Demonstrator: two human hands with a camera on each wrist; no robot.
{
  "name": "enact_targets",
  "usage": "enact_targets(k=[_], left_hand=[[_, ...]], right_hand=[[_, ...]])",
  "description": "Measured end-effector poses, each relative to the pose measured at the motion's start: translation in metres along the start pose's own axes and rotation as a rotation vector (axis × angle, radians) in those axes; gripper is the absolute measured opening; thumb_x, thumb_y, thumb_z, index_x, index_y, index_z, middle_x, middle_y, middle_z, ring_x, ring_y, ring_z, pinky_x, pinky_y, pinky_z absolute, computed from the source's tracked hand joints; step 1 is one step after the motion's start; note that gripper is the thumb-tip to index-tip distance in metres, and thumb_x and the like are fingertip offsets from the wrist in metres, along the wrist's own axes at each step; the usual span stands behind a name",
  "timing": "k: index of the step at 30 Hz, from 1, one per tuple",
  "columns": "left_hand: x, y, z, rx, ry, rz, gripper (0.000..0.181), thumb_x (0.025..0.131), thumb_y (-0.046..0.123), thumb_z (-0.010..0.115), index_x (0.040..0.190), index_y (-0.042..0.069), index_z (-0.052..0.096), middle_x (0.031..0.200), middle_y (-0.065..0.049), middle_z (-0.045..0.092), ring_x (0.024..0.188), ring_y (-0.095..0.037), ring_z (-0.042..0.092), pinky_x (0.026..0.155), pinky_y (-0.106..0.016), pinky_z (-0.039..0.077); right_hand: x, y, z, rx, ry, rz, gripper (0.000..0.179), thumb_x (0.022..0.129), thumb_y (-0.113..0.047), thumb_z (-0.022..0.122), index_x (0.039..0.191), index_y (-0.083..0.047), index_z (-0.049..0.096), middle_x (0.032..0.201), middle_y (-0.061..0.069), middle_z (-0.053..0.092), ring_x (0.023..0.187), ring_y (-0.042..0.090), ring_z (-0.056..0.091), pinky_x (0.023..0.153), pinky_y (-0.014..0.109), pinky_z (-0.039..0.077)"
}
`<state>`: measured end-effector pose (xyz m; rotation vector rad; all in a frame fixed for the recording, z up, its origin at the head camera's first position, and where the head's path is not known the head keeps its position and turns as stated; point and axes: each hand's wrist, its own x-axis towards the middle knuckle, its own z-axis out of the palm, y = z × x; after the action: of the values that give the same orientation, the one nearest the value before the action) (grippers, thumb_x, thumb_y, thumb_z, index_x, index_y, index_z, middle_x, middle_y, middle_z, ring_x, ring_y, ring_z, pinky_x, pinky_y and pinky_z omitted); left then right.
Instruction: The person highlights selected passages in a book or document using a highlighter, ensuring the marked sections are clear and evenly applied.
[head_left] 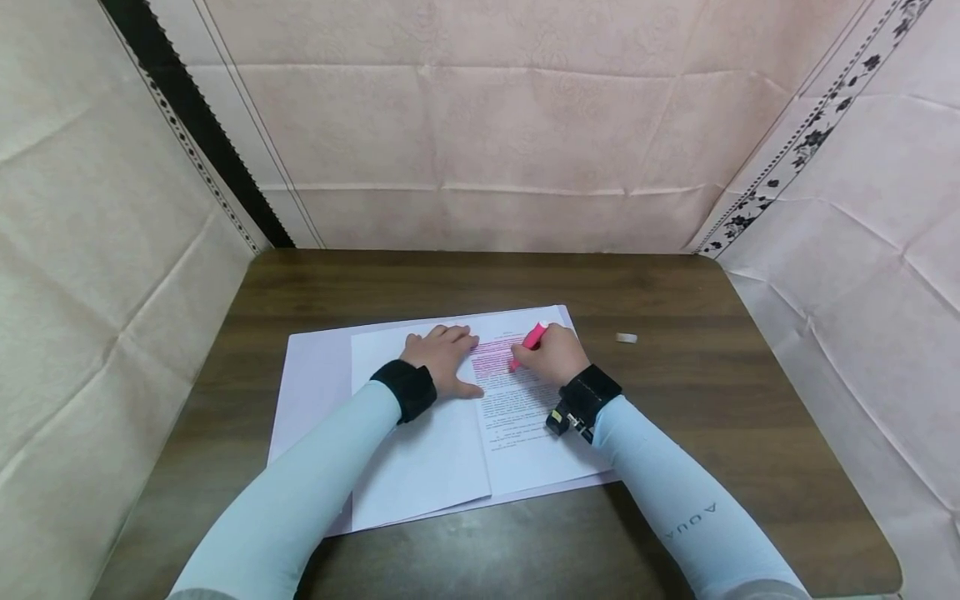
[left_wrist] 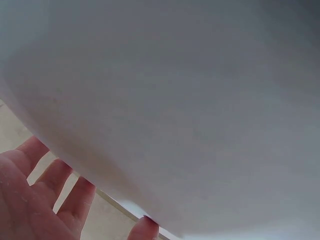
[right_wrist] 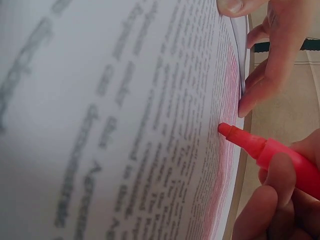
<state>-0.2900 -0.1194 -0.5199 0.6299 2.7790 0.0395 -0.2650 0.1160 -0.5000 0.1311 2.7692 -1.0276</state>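
A pink highlighter (right_wrist: 287, 162) is gripped between the thumb and fingers of my right hand (head_left: 557, 357), its tip right at a printed line of text. The printed page (head_left: 517, 425) is the right-hand leaf of an open document; its upper lines are marked pink (head_left: 495, 357). My left hand (head_left: 444, 360) lies spread on the blank left leaf (head_left: 420, 467), with the thumb reaching to the fold beside the text. In the left wrist view, the fingers (left_wrist: 75, 205) are extended along the paper (left_wrist: 175, 125). A larger pale sheet or folder (head_left: 315, 392) lies under the document.
On the brown wooden table (head_left: 750, 433), a small whitish piece (head_left: 626, 338) lies right of the papers. Cream cloth hangings (head_left: 480, 133) stand around the back and sides. Both wrists wear black straps (head_left: 408, 389).
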Motion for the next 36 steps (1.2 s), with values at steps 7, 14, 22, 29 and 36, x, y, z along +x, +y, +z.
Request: enact_targets(k=[7, 14, 22, 29, 36], left_hand=[[-0.001, 0.001, -0.002, 0.004, -0.012, -0.006, 0.112, 0.081, 0.084, 0.077, 0.172, 0.030, 0.039, 0.179, 0.001, 0.032, 0.156, -0.033, 0.037, 0.123, -0.071, 0.034], [-0.006, 0.003, -0.007, 0.009, -0.010, -0.003, 0.112, 0.081, 0.083, 0.077, 0.172, 0.030, 0.039, 0.180, 0.000, 0.032, 0.157, -0.032, 0.037, 0.123, -0.071, 0.034], [-0.004, 0.000, -0.003, 0.002, 0.001, 0.006, 0.112, 0.081, 0.083, 0.077, 0.172, 0.029, 0.039, 0.179, 0.000, 0.033, 0.156, -0.034, 0.037, 0.123, -0.072, 0.034], [-0.002, 0.000, -0.003, 0.005, -0.005, 0.005, 0.113, 0.081, 0.084, 0.076, 0.172, 0.030, 0.039, 0.180, 0.000, 0.032, 0.156, -0.033, 0.037, 0.123, -0.072, 0.034], [-0.002, 0.000, -0.003, 0.007, -0.005, 0.002, 0.111, 0.082, 0.084, 0.076, 0.172, 0.029, 0.039, 0.180, 0.000, 0.032, 0.156, -0.033, 0.037, 0.123, -0.072, 0.034]], right_hand=[[0.002, 0.003, -0.003, 0.010, 0.003, 0.006, 0.034, 0.100, -0.040, 0.083, 0.095, -0.008, 0.073, 0.080, 0.010, 0.069, 0.076, 0.030, 0.064, 0.064, 0.031, 0.047], [0.002, 0.004, -0.005, 0.007, 0.010, 0.001, 0.034, 0.100, -0.040, 0.083, 0.092, -0.008, 0.074, 0.078, 0.009, 0.070, 0.075, 0.030, 0.064, 0.064, 0.031, 0.047], [0.006, 0.010, -0.007, 0.008, 0.004, 0.015, 0.035, 0.100, -0.040, 0.083, 0.087, -0.008, 0.074, 0.074, 0.010, 0.069, 0.072, 0.031, 0.064, 0.060, 0.030, 0.044], [0.006, 0.013, -0.011, 0.006, 0.015, 0.012, 0.035, 0.100, -0.039, 0.081, 0.088, -0.008, 0.073, 0.075, 0.010, 0.068, 0.071, 0.030, 0.062, 0.060, 0.030, 0.044], [0.008, 0.019, -0.014, 0.016, 0.023, 0.008, 0.034, 0.101, -0.039, 0.081, 0.090, -0.007, 0.073, 0.074, 0.011, 0.067, 0.070, 0.030, 0.061, 0.060, 0.031, 0.042]])
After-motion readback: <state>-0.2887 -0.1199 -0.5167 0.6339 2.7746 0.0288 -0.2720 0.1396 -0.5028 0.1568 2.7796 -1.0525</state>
